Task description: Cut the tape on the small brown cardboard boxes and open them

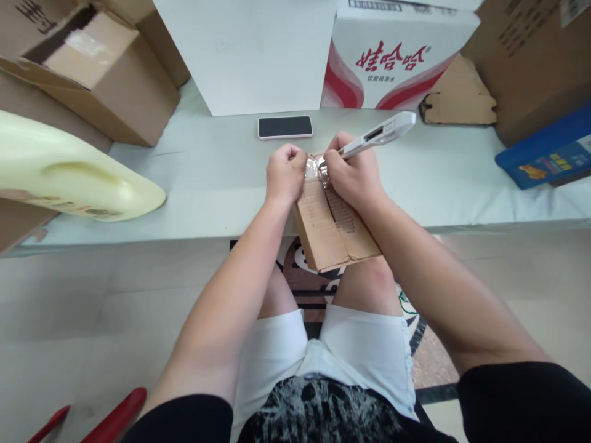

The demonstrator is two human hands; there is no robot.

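Left hand (285,174) gripped cardboard box (333,224) top | right hand (351,177) clenched white cutter (378,133) at its taped seam | box sat just before phone (285,127) | risk: blade slipping toward left fingers.

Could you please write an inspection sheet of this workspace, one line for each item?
Surface: white table, low, before the seated person.
Job's things: small cardboard box with silvery tape at its top end; white pen-shaped tool.
Clutter: phone lying flat; cream plastic container; blue box.
Hands: left hand grips the box top; right hand holds the tool at the tape.
Cables: nothing seen.
Surroundings: brown cartons; white carton with red print.
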